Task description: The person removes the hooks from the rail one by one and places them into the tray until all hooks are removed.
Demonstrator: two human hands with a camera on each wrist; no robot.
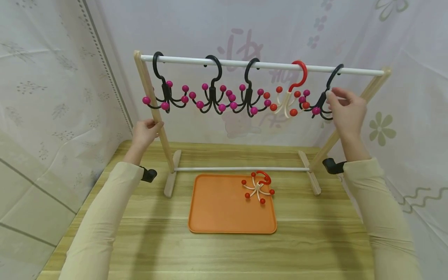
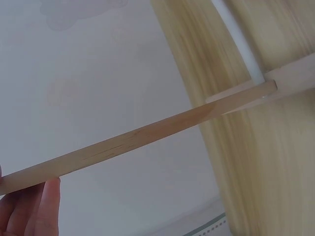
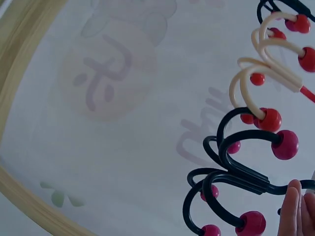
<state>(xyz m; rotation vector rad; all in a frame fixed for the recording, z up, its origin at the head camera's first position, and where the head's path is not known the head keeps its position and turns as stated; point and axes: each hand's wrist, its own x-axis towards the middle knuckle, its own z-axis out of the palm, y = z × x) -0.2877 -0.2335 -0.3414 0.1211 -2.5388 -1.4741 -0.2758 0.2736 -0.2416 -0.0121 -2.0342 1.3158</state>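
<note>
My left hand (image 1: 144, 134) grips the left wooden post (image 1: 164, 146) of a rack, thumb and fingers on either side of it. At the right end, my right hand (image 1: 348, 111) pinches the neck of a black multi-arm hook hanger (image 1: 321, 102) with magenta balls, whose hook is over the white top rail (image 1: 227, 63). Just left of it hangs a red-hooked hanger (image 1: 298, 79) with cream arms and red balls. Farther left on the rail are three more black hangers (image 1: 212, 93). A second red-hooked hanger (image 1: 258, 187) lies on an orange tray (image 1: 217, 206).
The rack stands on wooden feet (image 1: 170, 182) joined by a white lower bar (image 1: 241, 169), on a wood-grain table (image 1: 157, 241). The tray is in front of that bar. Patterned white curtains (image 1: 196, 132) hang behind and at both sides.
</note>
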